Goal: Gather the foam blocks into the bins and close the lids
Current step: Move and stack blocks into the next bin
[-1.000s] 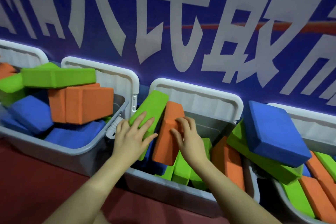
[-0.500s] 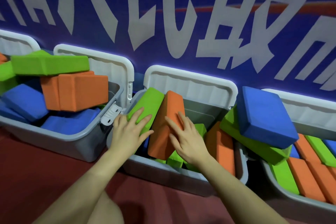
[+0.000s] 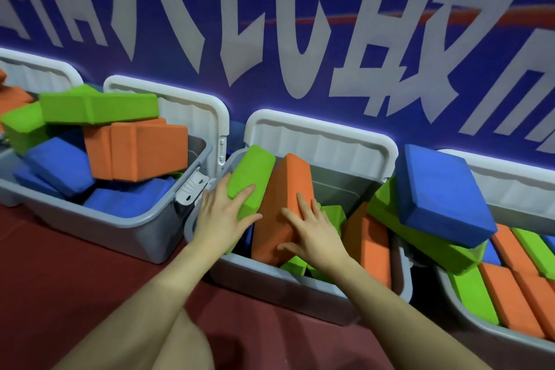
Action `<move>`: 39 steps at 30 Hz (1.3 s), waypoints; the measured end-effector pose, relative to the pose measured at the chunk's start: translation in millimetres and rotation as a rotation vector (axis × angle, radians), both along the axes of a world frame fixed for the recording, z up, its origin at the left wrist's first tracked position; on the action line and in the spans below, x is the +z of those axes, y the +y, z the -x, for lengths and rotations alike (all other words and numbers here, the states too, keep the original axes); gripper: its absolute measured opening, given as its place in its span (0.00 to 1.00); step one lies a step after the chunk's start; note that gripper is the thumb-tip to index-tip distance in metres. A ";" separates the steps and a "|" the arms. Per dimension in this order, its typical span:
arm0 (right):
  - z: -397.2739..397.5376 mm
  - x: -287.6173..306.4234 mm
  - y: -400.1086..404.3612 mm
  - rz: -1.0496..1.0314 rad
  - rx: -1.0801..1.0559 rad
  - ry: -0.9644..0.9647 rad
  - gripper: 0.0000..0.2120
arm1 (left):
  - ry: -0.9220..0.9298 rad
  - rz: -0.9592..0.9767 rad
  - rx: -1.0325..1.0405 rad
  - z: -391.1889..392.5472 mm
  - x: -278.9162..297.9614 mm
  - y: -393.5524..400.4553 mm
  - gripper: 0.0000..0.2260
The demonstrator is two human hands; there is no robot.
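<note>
Spanning the whole back, blue wall (image 3: 180,39) with big white characters; open white lids lean on it. Red floor (image 3: 45,264) runs along the front. Grey middle bin (image 3: 288,285) sits between the left bin (image 3: 126,225), piled above its rim, and the right bin (image 3: 468,306), neighbours nearly rim to rim. Middle lid (image 3: 321,141) stands upright behind; free room in the back right of this bin, grey wall bare. Blue block (image 3: 441,192) and a long green one beneath overhang the gap between middle and right bins. Orange block (image 3: 285,204) tilted in the middle bin, top edge above the rim, green block (image 3: 250,180) leaning beside it, touching. Left hand (image 3: 219,216) lies flat on the green block, fingers straight, released. Right hand (image 3: 312,228) pressed flat on the orange block, fingers spread, gripping nothing.
</note>
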State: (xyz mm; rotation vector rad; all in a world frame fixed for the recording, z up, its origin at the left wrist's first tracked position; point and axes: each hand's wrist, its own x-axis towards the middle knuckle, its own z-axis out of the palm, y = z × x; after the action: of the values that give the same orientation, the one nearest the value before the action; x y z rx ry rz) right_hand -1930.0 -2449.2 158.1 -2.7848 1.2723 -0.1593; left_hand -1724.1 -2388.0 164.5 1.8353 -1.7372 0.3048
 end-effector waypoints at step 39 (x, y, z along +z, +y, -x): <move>265.5 74.0 -37.7 0.480 -0.641 -0.519 0.32 | -0.605 0.060 -0.726 292.0 174.3 -152.1 0.38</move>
State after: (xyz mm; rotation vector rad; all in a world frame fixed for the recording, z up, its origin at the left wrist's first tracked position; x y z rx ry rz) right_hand -2195.5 -2487.0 232.1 -2.2459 2.0890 -1.2676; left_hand -2016.1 -2540.0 338.9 0.9981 -2.6240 0.6351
